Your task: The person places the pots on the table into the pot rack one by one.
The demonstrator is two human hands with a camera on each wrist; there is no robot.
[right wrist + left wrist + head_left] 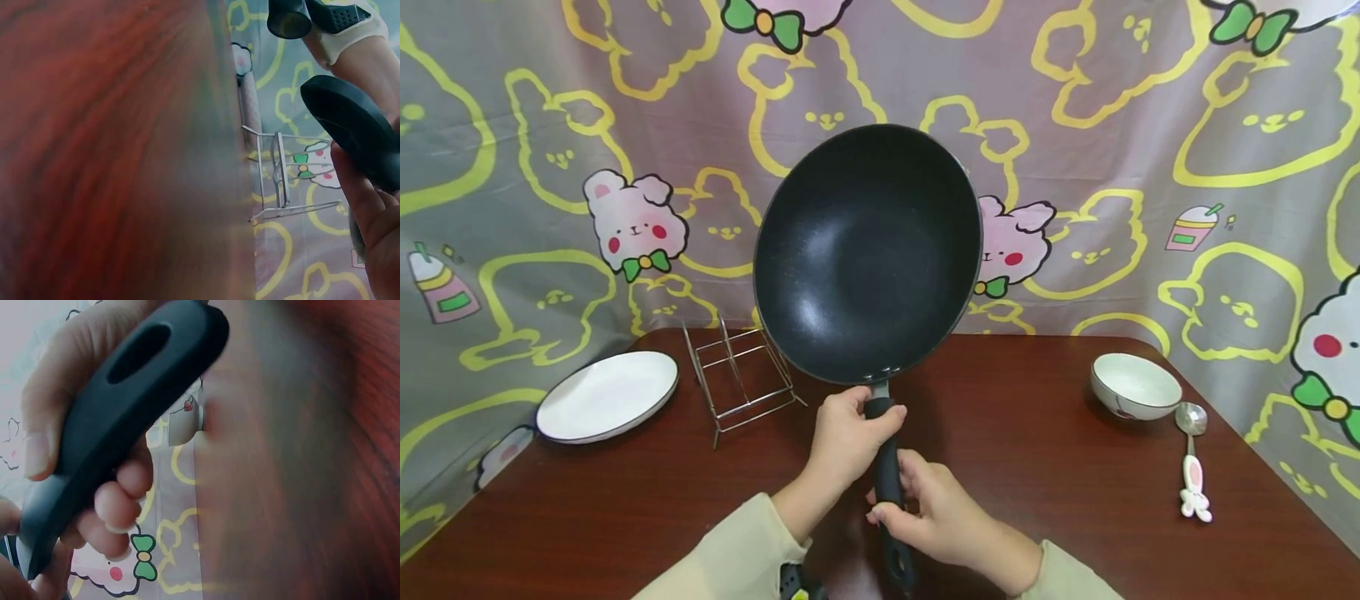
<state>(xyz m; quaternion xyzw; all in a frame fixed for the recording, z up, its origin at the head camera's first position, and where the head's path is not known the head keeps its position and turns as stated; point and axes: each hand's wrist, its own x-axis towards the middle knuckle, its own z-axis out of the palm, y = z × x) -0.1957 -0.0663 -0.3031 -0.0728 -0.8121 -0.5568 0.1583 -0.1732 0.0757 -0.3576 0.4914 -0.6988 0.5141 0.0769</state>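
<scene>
A black non-stick pan (868,250) is held up above the brown table (1045,467), tilted so its inside faces me. Both hands grip its black handle (887,471). My left hand (859,423) wraps the handle's top, just below the pan's rim. Lower down, my right hand (917,507) curls round it near the end. The left wrist view shows the handle (119,412) close up, with its hanging slot and fingers (115,509) curled under it. The handle end (353,128) shows in the right wrist view too.
A white plate (606,396) lies at the table's left, with a wire rack (737,375) beside it, also seen as the rack (281,181). At the right stand a white bowl (1135,385) and a spoon (1192,467) with a bunny handle. A patterned cloth hangs behind.
</scene>
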